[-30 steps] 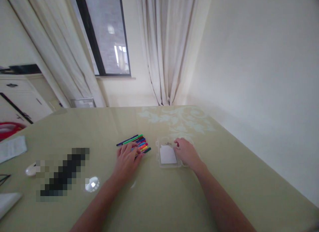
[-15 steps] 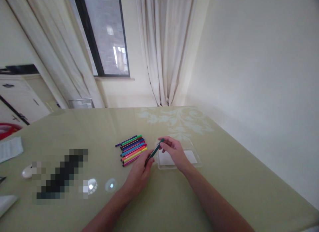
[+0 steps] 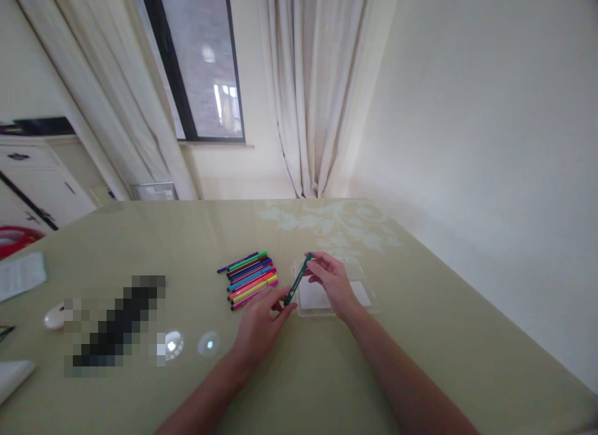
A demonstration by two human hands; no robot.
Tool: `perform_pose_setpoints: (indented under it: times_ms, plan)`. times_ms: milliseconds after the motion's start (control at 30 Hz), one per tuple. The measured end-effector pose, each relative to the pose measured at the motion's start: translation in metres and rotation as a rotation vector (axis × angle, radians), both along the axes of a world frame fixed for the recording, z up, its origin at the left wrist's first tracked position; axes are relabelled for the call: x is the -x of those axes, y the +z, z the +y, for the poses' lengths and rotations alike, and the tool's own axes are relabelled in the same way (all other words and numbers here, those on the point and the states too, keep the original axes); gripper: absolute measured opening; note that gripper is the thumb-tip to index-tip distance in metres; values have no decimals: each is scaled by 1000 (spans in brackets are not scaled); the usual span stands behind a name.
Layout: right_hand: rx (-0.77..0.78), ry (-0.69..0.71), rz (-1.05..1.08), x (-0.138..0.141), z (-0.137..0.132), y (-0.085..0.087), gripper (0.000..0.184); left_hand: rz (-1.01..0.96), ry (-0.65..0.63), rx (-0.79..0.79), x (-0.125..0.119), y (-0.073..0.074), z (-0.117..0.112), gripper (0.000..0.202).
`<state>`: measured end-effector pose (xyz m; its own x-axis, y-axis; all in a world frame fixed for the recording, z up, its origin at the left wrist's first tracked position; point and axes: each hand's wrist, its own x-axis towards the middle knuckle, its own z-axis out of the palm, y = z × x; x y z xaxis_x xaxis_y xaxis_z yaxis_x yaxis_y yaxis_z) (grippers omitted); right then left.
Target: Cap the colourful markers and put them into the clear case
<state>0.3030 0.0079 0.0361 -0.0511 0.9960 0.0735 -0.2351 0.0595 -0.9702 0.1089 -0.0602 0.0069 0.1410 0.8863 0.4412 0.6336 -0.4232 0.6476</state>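
Observation:
A dark green marker (image 3: 299,279) is held at a slant above the table, its upper end to the right. My right hand (image 3: 331,282) pinches that upper end between thumb and fingers. My left hand (image 3: 261,320) has its thumb and index finger at the lower end, in a loose hold. Beneath my right hand lies a clear plastic case (image 3: 371,309) with a white sheet (image 3: 359,291) inside. To the left, several coloured markers (image 3: 250,279) lie side by side in a row; my left hand partly covers the nearest ones.
On the left of the table (image 3: 327,372) are a white computer mouse (image 3: 53,316), a blurred-out dark object (image 3: 116,323) and some papers (image 3: 21,276). A wall (image 3: 490,142) borders the right side. Curtains (image 3: 311,92) and a window (image 3: 210,61) stand behind the far edge.
The green marker has moved slightly right and turned, so white print on it now shows. My left hand's grip has loosened and its fingers sit nearer the marker's lower end.

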Motion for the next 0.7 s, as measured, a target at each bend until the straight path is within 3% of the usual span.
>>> perform_pose_setpoints:
  times_ms: [200, 367, 700]
  plan:
    - [-63, -145, -138, -19, 9, 1, 32, 240, -158, 27, -3, -9, -4, 59]
    - [-39, -61, -323, -20, 11, -6, 33, 268, -189, 137, -3, -11, -4, 51]
    - [-178, 40, -582, -6, 5, -21, 33, 222, -278, 184, -7, 4, -10, 56]
